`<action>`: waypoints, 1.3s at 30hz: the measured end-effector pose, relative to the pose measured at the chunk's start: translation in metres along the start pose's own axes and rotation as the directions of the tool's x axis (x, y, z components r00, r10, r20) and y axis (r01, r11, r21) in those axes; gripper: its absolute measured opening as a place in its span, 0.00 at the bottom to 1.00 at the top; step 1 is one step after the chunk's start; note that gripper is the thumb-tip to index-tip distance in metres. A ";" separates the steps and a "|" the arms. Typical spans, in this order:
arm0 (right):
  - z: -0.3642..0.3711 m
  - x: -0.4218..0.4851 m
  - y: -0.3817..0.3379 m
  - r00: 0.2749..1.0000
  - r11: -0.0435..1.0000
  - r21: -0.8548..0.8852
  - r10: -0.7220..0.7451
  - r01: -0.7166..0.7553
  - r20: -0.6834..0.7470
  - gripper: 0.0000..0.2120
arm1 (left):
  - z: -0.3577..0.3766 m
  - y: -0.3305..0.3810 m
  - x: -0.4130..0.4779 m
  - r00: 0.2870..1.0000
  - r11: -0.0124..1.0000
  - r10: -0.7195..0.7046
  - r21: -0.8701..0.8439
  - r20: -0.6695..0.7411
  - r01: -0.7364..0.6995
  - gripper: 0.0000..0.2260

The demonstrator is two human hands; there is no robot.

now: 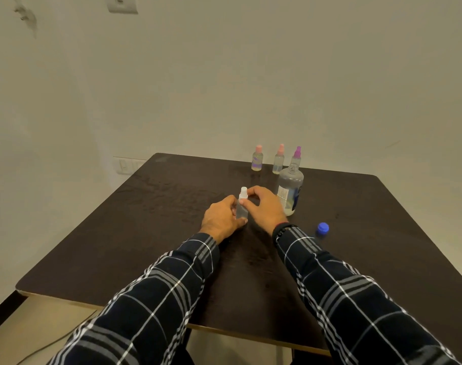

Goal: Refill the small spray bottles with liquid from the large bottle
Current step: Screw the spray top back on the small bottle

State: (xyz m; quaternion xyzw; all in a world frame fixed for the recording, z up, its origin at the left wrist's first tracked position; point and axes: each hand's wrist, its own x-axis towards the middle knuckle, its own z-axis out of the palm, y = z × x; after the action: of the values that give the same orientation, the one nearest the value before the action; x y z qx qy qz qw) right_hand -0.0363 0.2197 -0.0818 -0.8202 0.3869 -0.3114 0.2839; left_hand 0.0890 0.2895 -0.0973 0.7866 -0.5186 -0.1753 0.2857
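Near the middle of the dark brown wooden bench (145,233), a small clear plastic spray bottle with a white nozzle top (242,206) stands upright between the person's two hands. His or her left hand (222,219) is wrapped around the lower body of this bottle, thumb at its base, gripping it. That person's right hand (262,208) pinches the white top from the right side with thumb and fingertips, closed on it. Both forearms wear dark plaid sleeves (343,293), and a dark beaded bracelet (281,231) sits at the right wrist.

Just right of the right hand stands the large clear plastic bottle with a white and blue label (290,191), upright and uncapped, with liquid showing in its lower part. Its round blue screw cap (322,228) lies on the bench nearer the person, to the right of the right wrist and apart from the bottle.

Along the far edge of the bench stand three more small spray bottles in a row: a squat clear one with a pink cap (257,159) on the left, a slim clear one with a pink spray top (278,159) in the middle, and one with a purple spray top (296,155) partly hidden behind the large bottle's neck. A pale wall (224,75) rises behind.
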 end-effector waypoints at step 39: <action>-0.033 0.028 0.076 0.886 0.916 0.270 0.369 -0.296 -0.281 0.26 | 0.004 0.007 0.220 0.976 0.999 0.016 -0.046 -0.216 -0.027 0.15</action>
State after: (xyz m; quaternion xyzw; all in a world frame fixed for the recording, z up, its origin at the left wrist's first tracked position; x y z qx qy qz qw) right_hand -0.0810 0.1484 -0.1065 -0.6420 0.5272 -0.4296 0.3541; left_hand 0.1693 0.0849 -0.0917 0.7881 -0.4886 -0.0983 0.3612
